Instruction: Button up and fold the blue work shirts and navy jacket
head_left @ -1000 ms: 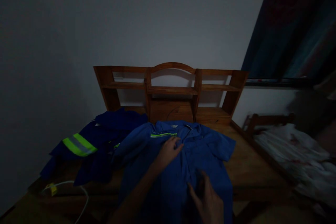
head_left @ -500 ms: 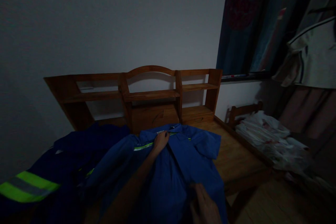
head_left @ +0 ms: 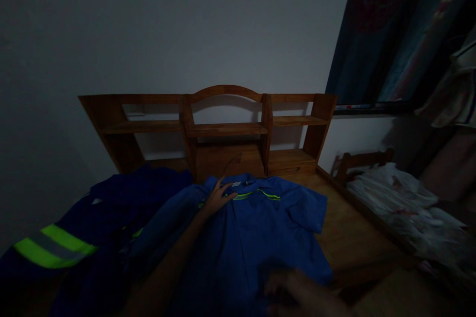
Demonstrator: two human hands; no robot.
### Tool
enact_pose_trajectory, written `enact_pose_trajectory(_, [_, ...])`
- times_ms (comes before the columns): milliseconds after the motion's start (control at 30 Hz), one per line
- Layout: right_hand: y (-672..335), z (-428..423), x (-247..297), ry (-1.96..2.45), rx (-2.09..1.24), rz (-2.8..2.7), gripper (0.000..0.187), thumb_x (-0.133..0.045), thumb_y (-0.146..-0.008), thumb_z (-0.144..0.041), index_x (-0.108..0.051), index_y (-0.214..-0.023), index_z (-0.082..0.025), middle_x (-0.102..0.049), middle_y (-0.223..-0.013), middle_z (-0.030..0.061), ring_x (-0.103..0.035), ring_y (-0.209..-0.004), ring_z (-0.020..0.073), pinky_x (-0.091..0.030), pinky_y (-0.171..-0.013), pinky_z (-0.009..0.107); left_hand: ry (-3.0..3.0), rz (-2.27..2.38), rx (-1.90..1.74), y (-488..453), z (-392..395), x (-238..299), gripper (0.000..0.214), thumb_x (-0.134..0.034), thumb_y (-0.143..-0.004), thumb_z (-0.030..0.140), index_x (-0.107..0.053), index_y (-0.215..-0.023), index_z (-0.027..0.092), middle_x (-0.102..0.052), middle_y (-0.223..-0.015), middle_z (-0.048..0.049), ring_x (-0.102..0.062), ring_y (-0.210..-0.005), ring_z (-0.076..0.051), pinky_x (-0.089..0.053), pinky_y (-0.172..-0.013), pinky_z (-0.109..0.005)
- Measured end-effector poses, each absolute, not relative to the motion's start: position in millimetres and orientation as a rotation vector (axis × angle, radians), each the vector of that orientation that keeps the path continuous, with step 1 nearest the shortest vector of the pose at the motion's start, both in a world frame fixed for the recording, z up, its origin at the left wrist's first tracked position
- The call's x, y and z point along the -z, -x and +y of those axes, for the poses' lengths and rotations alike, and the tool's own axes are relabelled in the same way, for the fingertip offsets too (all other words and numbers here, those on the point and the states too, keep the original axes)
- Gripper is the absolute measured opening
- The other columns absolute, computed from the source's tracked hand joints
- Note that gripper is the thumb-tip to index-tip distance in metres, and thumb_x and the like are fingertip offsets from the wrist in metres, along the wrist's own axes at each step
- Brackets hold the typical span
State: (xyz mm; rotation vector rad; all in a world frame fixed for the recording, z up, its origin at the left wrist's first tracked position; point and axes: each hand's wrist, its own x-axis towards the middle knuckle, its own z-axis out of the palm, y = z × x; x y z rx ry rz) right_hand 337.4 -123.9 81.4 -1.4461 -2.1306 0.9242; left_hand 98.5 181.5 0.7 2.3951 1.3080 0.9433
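Observation:
A blue short-sleeved work shirt (head_left: 275, 237) with a yellow-green stripe across its chest lies spread on the wooden desk (head_left: 345, 228), collar toward the shelf. My left hand (head_left: 218, 198) rests on the shirt near the collar, its fingers spread and holding nothing. Over the lower front of the shirt is my right hand (head_left: 293, 290), smeared by motion; its fingers cannot be made out. Left of the shirt lies a heap of darker blue clothing (head_left: 122, 208) with a wide yellow-green and grey reflective band.
A wooden shelf unit (head_left: 228, 130) stands on the desk's far side against the wall. At the right are a wooden chair (head_left: 345, 161) and a pile of white plastic bags (head_left: 394, 193). Pale clothes (head_left: 457, 94) hang near the window at far right.
My left hand has let go of the shirt's front edge and opened. The two front halves now lie together, with the chest stripe showing across. My right hand stays low, now blurred. The view shifted slightly.

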Motion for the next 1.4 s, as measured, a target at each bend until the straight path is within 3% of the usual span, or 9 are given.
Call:
enact_pose_trajectory(133, [-333.0,-20.1,-96.7,1.308,-0.606,-2.02,0.025,-0.043,-0.088,-0.022,-0.065,-0.099,-0.023,-0.067,-0.099,0.0021,-0.061,-0.092,0.0152,-0.044,-0.085,0.026,-2.469,1.35,-0.903,-92.6,190.9,6.4,0.053,-0.047,-0.081,0.062,-0.055,-0.121,0.028,-0.017,-0.151,-0.0018,-0.037,-0.129,-0.025,-0.032,-0.107,-0.039])
enact_pose_trajectory(267, [-308.2,84.0,-76.4,1.391,-0.417,-2.023,0.034,-0.044,-0.081,-0.011,-0.065,-0.107,-0.018,-0.067,-0.101,0.007,-0.061,-0.094,0.0181,-0.043,-0.088,0.028,-2.464,1.424,-0.905,-96.5,208.0,4.4,0.052,-0.047,-0.081,0.062,-0.058,-0.117,0.026,-0.021,-0.15,-0.0035,-0.033,-0.131,-0.027,-0.031,-0.106,-0.041])
enact_pose_trajectory(400, [-289.3,131.1,-42.1,1.448,-0.355,-1.901,0.066,-0.049,-0.074,-0.007,-0.037,-0.138,-0.019,-0.061,-0.113,0.0083,-0.06,-0.095,0.0186,-0.046,-0.085,0.03,-2.474,1.452,-0.979,-97.5,211.4,2.6,0.042,-0.043,-0.088,0.05,-0.056,-0.121,0.028,-0.024,-0.148,-0.0038,-0.036,-0.129,-0.026,-0.033,-0.105,-0.041])
enact_pose_trajectory(500, [-284.5,138.4,-22.8,1.367,-0.305,-1.838,0.083,-0.057,-0.072,-0.014,-0.018,-0.144,-0.025,-0.05,-0.128,0.0077,-0.054,-0.109,0.0202,-0.044,-0.091,0.033,-2.452,1.457,-1.15,-94.6,200.5,-1.9,0.038,-0.044,-0.09,0.039,-0.05,-0.126,0.03,-0.024,-0.146,-0.0036,-0.045,-0.121,-0.023,-0.039,-0.1,-0.039])
enact_pose_trajectory(567, [-284.6,140.0,-14.5,1.259,-0.282,-1.877,0.086,-0.063,-0.069,-0.02,-0.019,-0.143,-0.024,-0.042,-0.136,0.0084,-0.043,-0.122,0.0222,-0.037,-0.1,0.037,-2.371,1.472,-1.285,-92.9,191.5,-8.5,0.036,-0.046,-0.089,0.03,-0.049,-0.124,0.027,-0.03,-0.14,-0.0055,-0.048,-0.116,-0.021,-0.043,-0.096,-0.036])
enact_pose_trajectory(767, [-286.9,148.1,-3.3,1.2,-0.305,-1.901,0.058,-0.068,-0.068,-0.028,-0.044,-0.12,-0.017,-0.036,-0.138,0.0143,-0.031,-0.132,0.0248,-0.027,-0.107,0.042,-2.156,1.475,-1.492,-95.2,181.3,-25.9,0.02,-0.042,-0.084,0.014,-0.057,-0.096,0.021,-0.048,-0.107,-0.0054,-0.053,-0.1,-0.017,-0.045,-0.091,-0.031])
enact_pose_trajectory(867, [-286.4,149.4,-2.3,1.244,-0.298,-1.943,0.034,-0.065,-0.072,-0.029,-0.056,-0.102,-0.017,-0.027,-0.145,0.0133,-0.02,-0.136,0.0266,-0.024,-0.108,0.044,-2.201,1.434,-1.389,-99.1,184.5,-19.7,0.023,-0.041,-0.083,0.011,-0.061,-0.091,0.021,-0.054,-0.1,-0.0044,-0.053,-0.099,-0.017,-0.043,-0.092,-0.032])
enact_pose_trajectory(967, [-286.1,149.0,-2.6,1.285,-0.337,-1.944,0.018,-0.057,-0.078,-0.023,-0.062,-0.095,-0.018,-0.029,-0.144,0.0108,-0.022,-0.136,0.0251,-0.023,-0.108,0.044,-2.315,1.382,-1.146,-102.5,188.8,-6.8,0.023,-0.046,-0.081,0.01,-0.066,-0.082,0.021,-0.06,-0.09,-0.0037,-0.054,-0.095,-0.019,-0.041,-0.092,-0.034])
enact_pose_trajectory(1400, [-283.8,145.6,-12.0,1.243,-0.251,-1.972,0.024,-0.054,-0.076,-0.01,-0.069,-0.092,-0.021,-0.049,-0.115,0.0084,-0.044,-0.114,0.0227,-0.036,-0.099,0.039,-2.235,1.212,-0.953,-98.0,203.5,8.1,0.01,-0.062,-0.074,0.02,-0.063,-0.083,0.019,-0.064,-0.089,-0.0028,-0.056,-0.092,-0.019,-0.04,-0.085,-0.03])
